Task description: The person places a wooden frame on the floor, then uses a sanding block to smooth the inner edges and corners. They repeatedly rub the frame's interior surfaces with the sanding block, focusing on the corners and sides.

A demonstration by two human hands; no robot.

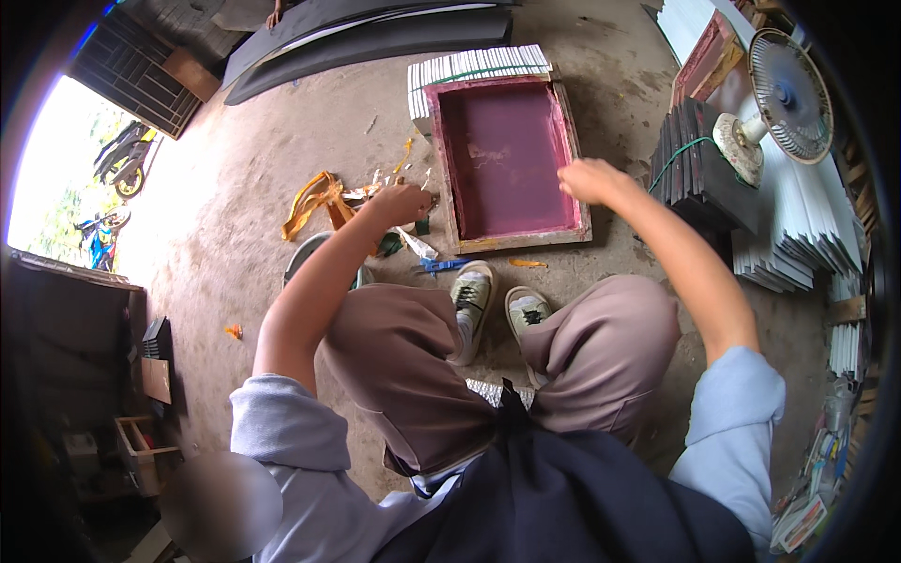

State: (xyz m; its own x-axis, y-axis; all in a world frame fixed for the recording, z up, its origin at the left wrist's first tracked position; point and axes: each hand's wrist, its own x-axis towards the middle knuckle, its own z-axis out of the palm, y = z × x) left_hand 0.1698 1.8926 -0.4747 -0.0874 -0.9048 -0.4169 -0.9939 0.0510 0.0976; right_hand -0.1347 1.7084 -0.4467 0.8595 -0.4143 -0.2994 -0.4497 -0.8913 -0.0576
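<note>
A screen-printing frame (582, 228) with a wooden border and purple-red mesh lies in front of my feet. My right hand (589, 180) is closed at its right rail, the fingers curled over the pink inner edge. My left hand (402, 201) is closed just beside the left rail; its fingertips are hidden, and what they hold cannot be made out. Beyond and partly under the frame's far end is a bundle of white boards (481, 64) tied with green string. Orange cloth-like strips (319, 199) and white scraps lie left of my left hand.
A round tub (302, 258) stands by my left knee, and a blue tool (441, 266) lies near my shoes. At right are a tied black stack (678, 155), a fan (791, 94) and white sheets (784, 230). Long dark panels (375, 56) lie at the back, near another person's hand (273, 17).
</note>
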